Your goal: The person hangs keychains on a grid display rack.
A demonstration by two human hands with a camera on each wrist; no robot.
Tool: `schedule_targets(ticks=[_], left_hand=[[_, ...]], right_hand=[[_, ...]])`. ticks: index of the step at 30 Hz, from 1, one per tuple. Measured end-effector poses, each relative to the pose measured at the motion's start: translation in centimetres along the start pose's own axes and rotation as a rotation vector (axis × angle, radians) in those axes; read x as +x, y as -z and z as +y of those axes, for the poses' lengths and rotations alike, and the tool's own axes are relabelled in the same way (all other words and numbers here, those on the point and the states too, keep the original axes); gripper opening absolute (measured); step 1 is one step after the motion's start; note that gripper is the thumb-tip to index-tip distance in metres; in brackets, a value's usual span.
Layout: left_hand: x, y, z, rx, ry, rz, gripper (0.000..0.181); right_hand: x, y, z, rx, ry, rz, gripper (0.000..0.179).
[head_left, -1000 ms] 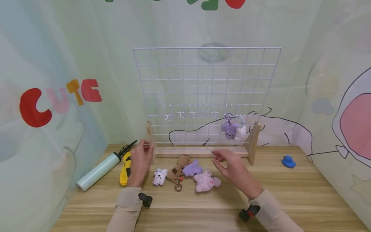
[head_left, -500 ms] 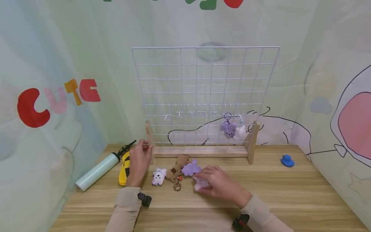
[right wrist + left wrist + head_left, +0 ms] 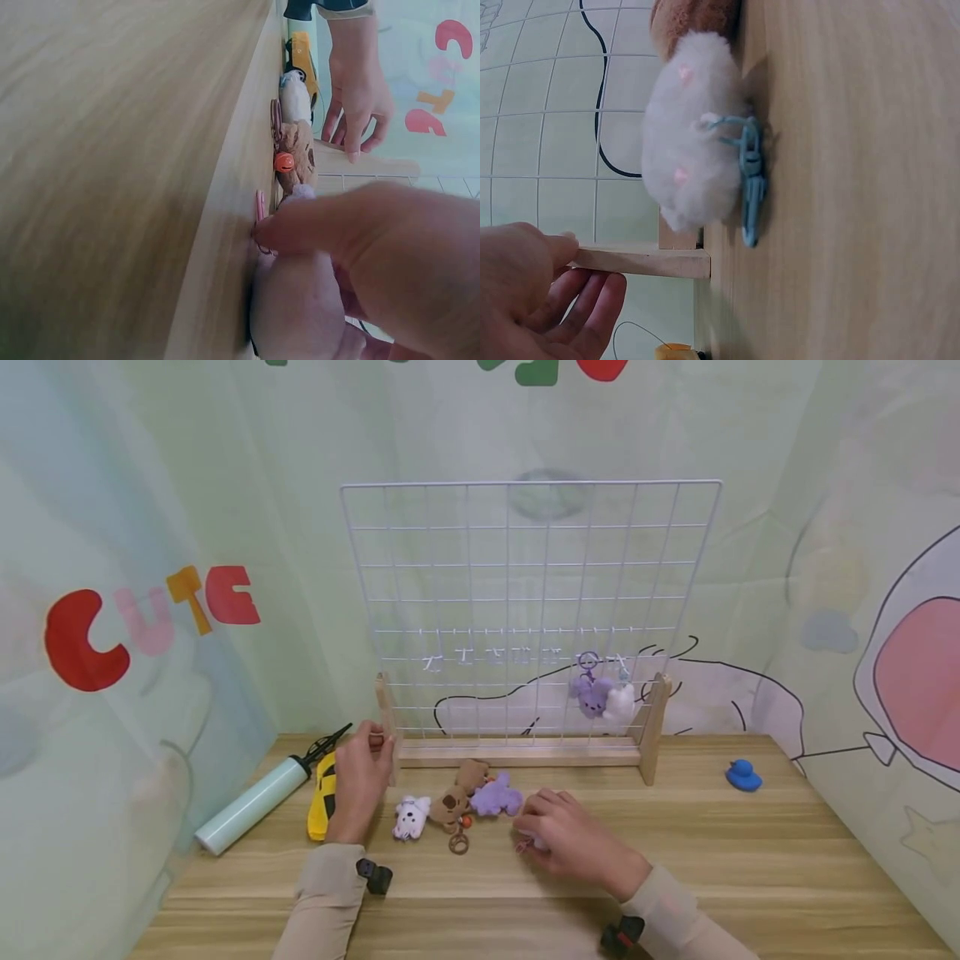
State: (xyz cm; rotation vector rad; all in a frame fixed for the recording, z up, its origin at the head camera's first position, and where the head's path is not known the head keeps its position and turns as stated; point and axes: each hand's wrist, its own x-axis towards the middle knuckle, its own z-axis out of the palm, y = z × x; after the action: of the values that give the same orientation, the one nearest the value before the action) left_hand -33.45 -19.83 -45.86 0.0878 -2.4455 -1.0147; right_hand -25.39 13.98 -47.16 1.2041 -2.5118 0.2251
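My left hand [image 3: 362, 781] pinches the left wooden post [image 3: 649, 262] of the white wire grid rack [image 3: 547, 564] between thumb and fingers. On the table, my right hand [image 3: 570, 839] grips a pink plush keychain [image 3: 292, 307] and mostly covers it in the head view. Its pink clasp [image 3: 260, 206] shows by the thumb in the right wrist view. Left of that hand lie a purple plush keychain [image 3: 495, 795], brown plush keychains [image 3: 452, 806] and a white plush keychain [image 3: 412, 817] with a blue clasp [image 3: 751, 180].
White hooks [image 3: 495, 653] line the grid. A purple plush [image 3: 592, 693] and a white plush [image 3: 620, 703] hang at its right. Left on the table are a pale green pump [image 3: 255, 803] and a yellow toy car [image 3: 322, 797]. A blue rubber duck [image 3: 743, 775] sits far right.
My right hand has come down and left from beside the rack's base onto the pink plush keychain, then drawn it slightly right. The left hand stays on the post.
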Motion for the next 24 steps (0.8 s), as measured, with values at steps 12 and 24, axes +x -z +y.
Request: schedule_targets(ticks=[12,24], left_hand=[[0.0,0.0,-0.1,-0.007,0.002,0.0,0.025],[0.0,-0.1,-0.1,-0.004,-0.005,0.0,0.026]], right_hand=[[0.0,0.2,0.2,0.029,-0.068,-0.037,0.008],[-0.1,1.0,0.7,0.057,-0.057,-0.063,0.009]])
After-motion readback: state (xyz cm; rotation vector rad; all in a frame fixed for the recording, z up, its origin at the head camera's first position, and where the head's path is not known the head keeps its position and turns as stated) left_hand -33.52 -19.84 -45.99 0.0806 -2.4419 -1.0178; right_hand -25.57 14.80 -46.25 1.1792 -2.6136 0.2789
